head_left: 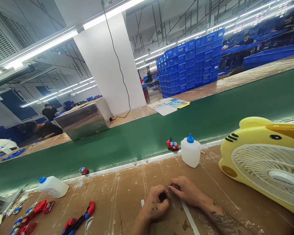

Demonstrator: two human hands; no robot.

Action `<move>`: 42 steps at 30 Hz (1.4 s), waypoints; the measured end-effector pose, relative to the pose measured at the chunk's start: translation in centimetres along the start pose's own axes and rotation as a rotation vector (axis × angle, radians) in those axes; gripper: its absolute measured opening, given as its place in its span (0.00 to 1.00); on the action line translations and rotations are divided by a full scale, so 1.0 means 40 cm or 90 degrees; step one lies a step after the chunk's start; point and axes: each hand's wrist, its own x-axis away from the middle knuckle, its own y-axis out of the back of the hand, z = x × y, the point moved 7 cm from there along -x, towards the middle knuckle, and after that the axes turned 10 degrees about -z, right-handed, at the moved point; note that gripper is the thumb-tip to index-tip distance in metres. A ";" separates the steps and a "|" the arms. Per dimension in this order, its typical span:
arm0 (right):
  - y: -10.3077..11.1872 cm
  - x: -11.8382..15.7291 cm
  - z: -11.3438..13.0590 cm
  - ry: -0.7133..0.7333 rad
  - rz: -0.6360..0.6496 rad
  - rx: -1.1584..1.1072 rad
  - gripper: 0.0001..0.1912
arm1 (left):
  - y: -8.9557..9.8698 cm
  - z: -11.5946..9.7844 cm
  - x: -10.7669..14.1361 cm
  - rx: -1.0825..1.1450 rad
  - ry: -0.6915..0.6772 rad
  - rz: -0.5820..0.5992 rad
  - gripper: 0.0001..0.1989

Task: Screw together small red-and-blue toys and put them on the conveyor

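My left hand (155, 203) and my right hand (187, 192) are close together, low over the brown worktop (107, 199). Fingers of both are curled inward, and the fingertips of the two nearly meet. A dark gap shows between my left thumb and forefinger. Whatever the hands hold, if anything, is hidden. Past my right hand stands an upright white bottle with a blue cap (190, 153). Beside that bottle, a red, white and blue toy-like piece (172, 144) lies at the belt's edge. Off to my left is a red, blue and black strap-like piece (80, 218).
A green conveyor belt (127, 140) crosses behind the worktop. At right stands a yellow animal-faced fan (245, 143). Leftward are a tilted white bottle (54, 186) and several red-and-blue pieces (30, 215). Blue crates (191, 63) are stacked beyond the belt, with printed card (169, 106) nearby.
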 end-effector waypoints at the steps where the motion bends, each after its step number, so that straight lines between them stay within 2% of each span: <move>1: 0.001 0.000 0.002 0.001 0.002 -0.003 0.12 | 0.000 0.001 0.000 -0.005 0.006 -0.003 0.08; 13: 0.002 -0.003 0.003 0.010 -0.004 0.006 0.12 | -0.003 0.003 -0.003 0.013 -0.033 0.009 0.08; 42: 0.007 0.002 0.008 0.008 -0.009 0.010 0.12 | -0.004 0.013 0.002 0.046 0.022 0.022 0.06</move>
